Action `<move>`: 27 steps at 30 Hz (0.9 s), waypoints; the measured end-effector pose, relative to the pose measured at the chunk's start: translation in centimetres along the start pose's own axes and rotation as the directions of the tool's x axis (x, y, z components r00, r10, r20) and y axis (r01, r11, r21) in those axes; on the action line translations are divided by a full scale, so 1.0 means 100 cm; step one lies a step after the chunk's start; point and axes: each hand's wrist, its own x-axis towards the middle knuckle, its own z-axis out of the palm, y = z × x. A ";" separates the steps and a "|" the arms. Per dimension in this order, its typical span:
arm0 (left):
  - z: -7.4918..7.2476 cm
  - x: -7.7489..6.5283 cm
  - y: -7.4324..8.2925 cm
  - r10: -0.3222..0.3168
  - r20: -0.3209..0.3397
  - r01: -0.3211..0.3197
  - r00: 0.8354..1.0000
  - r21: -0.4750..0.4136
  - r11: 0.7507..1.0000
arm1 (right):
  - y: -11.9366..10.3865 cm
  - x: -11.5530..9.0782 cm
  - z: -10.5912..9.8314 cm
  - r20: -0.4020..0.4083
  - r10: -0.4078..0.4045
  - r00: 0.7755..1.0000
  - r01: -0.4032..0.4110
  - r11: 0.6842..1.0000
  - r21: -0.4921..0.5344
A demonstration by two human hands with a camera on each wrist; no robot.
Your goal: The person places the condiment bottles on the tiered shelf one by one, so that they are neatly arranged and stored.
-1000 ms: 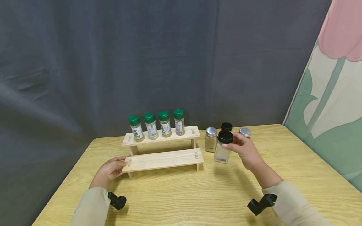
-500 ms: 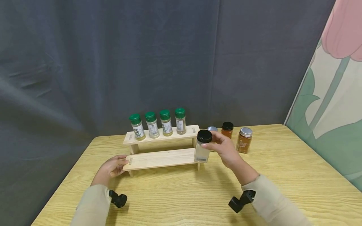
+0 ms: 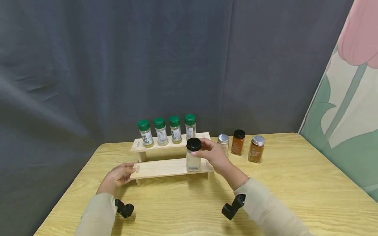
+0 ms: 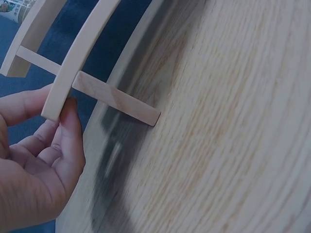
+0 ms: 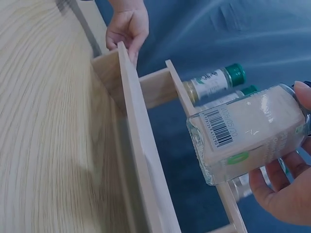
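Note:
My right hand [image 3: 214,155] grips a square glass jar [image 3: 193,160] with a black lid and pale contents. In the right wrist view the jar [image 5: 248,128] is tilted, its barcode label facing the camera and its base apart from the lower board. The wooden two-tier rack [image 3: 162,167] stands on the table. At its left end, my left hand [image 3: 118,177] pinches the lower board between thumb and fingers, as the left wrist view shows with the hand [image 4: 43,155] at the board's end. Several green-capped spice bottles [image 3: 161,136] stand in a row on the upper tier.
Right of the rack stand a silver-lidded jar [image 3: 223,144], partly behind my right hand, a black-lidded jar of reddish spice [image 3: 237,144] and another silver-lidded jar [image 3: 256,150]. A dark curtain [image 3: 177,65] hangs behind the wooden table [image 3: 177,209].
My right hand has carried the black-lidded jar leftward from beside the other jars to the right part of the rack's lower board. The left hand keeps its hold on the board's end.

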 end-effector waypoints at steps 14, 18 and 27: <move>-0.001 -0.001 -0.007 -0.013 0.008 0.013 1.000 0.020 1.000 | 0.014 0.022 0.043 0.061 0.016 0.998 -0.015 1.000 -0.007; -0.002 0.000 -0.006 -0.013 0.012 0.013 1.000 0.019 1.000 | 0.016 0.028 0.055 0.102 -0.004 0.995 0.001 1.000 0.028; -0.003 0.001 -0.002 -0.015 0.035 0.015 0.999 -0.001 1.000 | 0.021 0.043 0.079 0.159 -0.010 0.987 0.003 0.999 0.049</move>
